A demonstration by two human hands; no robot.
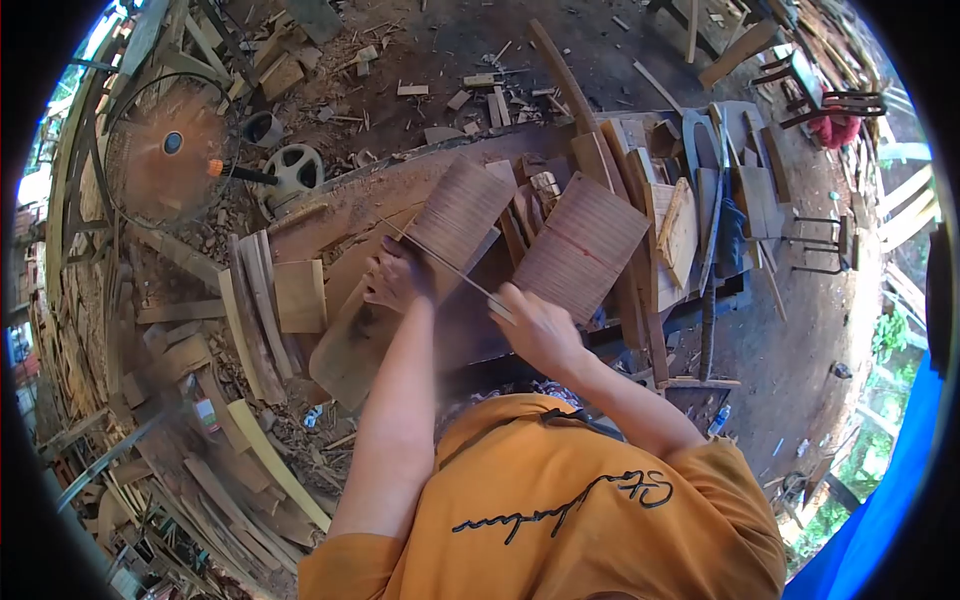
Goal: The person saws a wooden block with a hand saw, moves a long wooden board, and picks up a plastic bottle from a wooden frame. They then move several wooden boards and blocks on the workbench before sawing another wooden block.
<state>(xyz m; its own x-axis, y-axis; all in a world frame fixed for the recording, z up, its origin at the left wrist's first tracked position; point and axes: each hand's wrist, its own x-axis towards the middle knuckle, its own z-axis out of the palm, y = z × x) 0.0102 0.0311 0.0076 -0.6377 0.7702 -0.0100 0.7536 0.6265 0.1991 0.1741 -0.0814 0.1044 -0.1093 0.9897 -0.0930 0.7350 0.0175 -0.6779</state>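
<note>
A long, thin, straight tool point(445, 264) slants across the near edge of a brown wooden board point(462, 205) with fine parallel lines. My right hand point(540, 330) is closed around the tool's lower right end. At the board's lower left corner, my left hand point(400, 278) has its fingers curled, close to the tool's far end; what they grip is hidden. A second lined board point(582, 248), with a reddish mark across it, lies to the right. Beneath the hands is a wide, dusty wooden plank point(350, 345).
On the left stands a round fan point(172, 142) with a wire guard. Wood pieces point(258, 300) lean left of the plank; more boards point(672, 235) and a bow-shaped frame point(708, 180) crowd the bench's right side. Offcuts point(485, 80) litter the floor beyond. A stool point(825, 240) stands at right.
</note>
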